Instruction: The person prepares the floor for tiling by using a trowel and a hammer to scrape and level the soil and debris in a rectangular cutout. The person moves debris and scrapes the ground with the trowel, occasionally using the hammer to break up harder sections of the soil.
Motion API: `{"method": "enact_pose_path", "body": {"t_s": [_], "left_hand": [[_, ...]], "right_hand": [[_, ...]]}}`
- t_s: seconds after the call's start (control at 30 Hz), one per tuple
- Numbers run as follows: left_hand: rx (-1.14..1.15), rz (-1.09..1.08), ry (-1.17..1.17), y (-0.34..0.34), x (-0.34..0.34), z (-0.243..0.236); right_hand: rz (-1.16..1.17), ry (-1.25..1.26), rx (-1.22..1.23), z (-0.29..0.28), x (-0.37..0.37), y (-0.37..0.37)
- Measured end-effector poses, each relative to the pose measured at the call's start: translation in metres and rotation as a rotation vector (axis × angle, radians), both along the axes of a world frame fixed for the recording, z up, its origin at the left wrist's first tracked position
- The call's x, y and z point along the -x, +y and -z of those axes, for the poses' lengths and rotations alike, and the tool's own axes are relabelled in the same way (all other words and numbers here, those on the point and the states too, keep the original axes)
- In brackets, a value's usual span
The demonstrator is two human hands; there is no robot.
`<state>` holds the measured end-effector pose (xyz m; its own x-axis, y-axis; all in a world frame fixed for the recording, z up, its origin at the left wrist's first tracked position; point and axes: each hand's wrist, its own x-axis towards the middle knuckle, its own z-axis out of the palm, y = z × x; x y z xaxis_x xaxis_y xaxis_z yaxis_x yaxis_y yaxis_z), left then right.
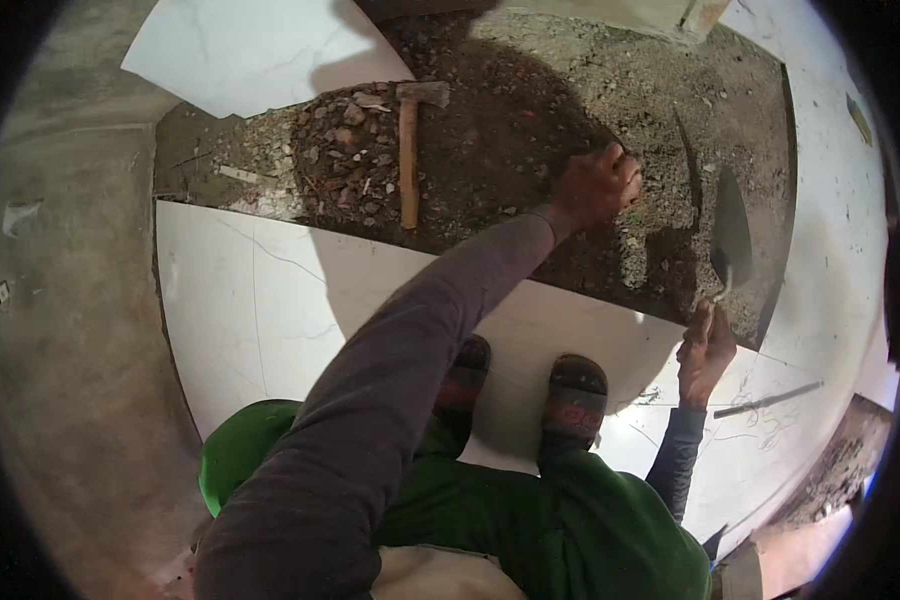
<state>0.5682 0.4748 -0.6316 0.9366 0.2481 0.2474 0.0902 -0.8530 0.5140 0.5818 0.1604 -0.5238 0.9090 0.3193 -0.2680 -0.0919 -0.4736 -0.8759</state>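
My left hand [598, 185] reaches far forward and rests on the bed of dark soil and gravel [530, 120], fingers curled down into the loose material; whether it grips anything is hidden. My right hand [708, 350] is closed around the handle of a trowel [732, 228], whose dark pointed blade lies on the gravel to the right of my left hand. A hammer [408, 150] with a wooden handle lies on the rubble to the left, well apart from both hands. I squat in green trousers with both shoes [573, 395] on a large white tile [260, 300].
A pile of stones and rubble [340, 150] sits beside the hammer. Another white tile [250, 50] lies at the far left, and white tiling [840, 200] runs along the right. A thin metal rod [770, 400] lies on the tile near my right hand. Bare concrete floor [70, 300] spreads left.
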Motion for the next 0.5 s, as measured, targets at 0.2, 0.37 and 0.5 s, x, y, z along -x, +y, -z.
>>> {"method": "enact_pose_path", "body": {"t_s": [0.2,0.37,0.5], "left_hand": [[0.194,0.137,-0.035,0.136,0.073,-0.031],[-0.607,-0.215,0.598,0.283,0.183,-0.125],[-0.829,-0.335,0.509,0.315,0.237,-0.161]], "right_hand": [[0.007,-0.055,0.045,0.019,-0.008,-0.021],[-0.348,-0.273,0.045,0.006,-0.001,-0.002],[-0.617,-0.313,0.289,-0.022,0.007,0.054]]}}
